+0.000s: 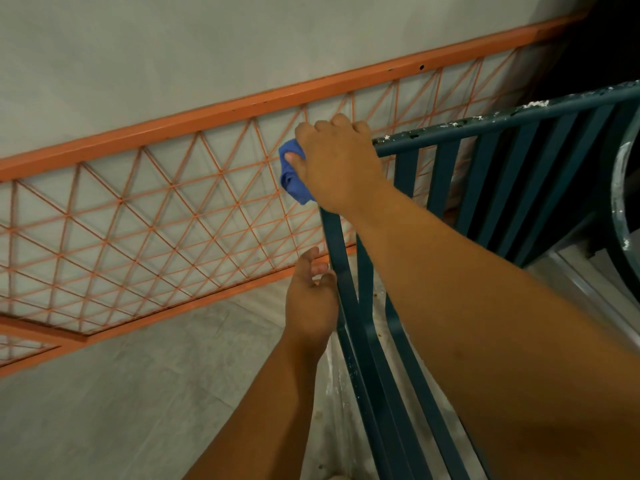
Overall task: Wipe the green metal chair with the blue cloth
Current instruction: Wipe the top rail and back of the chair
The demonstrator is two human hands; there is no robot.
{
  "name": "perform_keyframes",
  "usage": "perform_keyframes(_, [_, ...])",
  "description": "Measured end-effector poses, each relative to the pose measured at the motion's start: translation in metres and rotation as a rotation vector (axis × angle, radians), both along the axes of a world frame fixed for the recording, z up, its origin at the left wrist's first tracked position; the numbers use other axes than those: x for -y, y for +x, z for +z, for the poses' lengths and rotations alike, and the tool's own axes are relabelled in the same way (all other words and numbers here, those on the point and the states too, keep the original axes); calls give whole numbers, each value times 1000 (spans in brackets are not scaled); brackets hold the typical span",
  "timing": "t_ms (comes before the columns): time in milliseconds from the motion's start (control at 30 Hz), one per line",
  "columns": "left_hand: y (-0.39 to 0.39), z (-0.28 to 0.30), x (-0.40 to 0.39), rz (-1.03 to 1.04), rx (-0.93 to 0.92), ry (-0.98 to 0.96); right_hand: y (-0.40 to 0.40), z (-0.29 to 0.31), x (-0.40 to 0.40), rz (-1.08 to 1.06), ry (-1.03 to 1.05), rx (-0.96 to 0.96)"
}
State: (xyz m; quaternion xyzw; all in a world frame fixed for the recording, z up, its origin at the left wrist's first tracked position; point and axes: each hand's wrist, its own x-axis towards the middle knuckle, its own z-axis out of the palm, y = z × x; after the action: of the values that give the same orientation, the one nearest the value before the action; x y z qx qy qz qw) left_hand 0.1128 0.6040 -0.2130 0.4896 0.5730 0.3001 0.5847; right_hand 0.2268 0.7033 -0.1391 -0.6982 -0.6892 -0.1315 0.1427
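Observation:
The green metal chair (446, 174) fills the right half of the view, its slatted back running up to a top rail flecked with white paint. My right hand (337, 164) grips the blue cloth (292, 176) bunched against the left corner of that rail, where the rail bends down into the side bar. Lower down, my left hand (311, 299) holds the chair's left side bar, fingers curled round it. Most of the cloth is hidden under my right hand.
An orange metal frame with a triangular wire grid (156, 209) leans along the grey wall behind the chair. Grey floor (121, 393) lies at lower left. A round paint-stained rim (620, 202) stands at the right edge. Clear plastic sheeting (332, 393) lies under the chair.

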Motion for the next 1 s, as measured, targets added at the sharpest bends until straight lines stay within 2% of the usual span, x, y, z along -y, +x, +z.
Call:
perform_keyframes(133, [-4,-5,-7,101,-28,-31,-4,-24,16,43,134,121])
perform_keyframes(333, [-11,-16,-12,138,-86,-15,9,-32,29,281,48,358])
perform_keyframes(467, [-16,-17,-12,182,-84,-25,8,-29,30,311,-10,533])
perform_keyframes(533, [-18,-18,-10,190,-81,-27,5,-34,35,330,-55,657])
perform_keyframes(633, [-23,-21,-7,197,-70,-30,-4,-59,55,407,-243,793])
perform_keyframes(700, [-27,-22,-6,200,-62,-32,-10,-73,70,455,-373,748])
perform_keyframes(767, [-31,-24,-7,214,-66,-30,-13,-76,74,480,-419,734])
perform_keyframes(833, [-34,-25,-5,221,-76,-29,-11,-67,65,481,-369,792])
perform_keyframes(1000, [-32,-25,-1,216,-59,-62,7,-34,39,304,1,846])
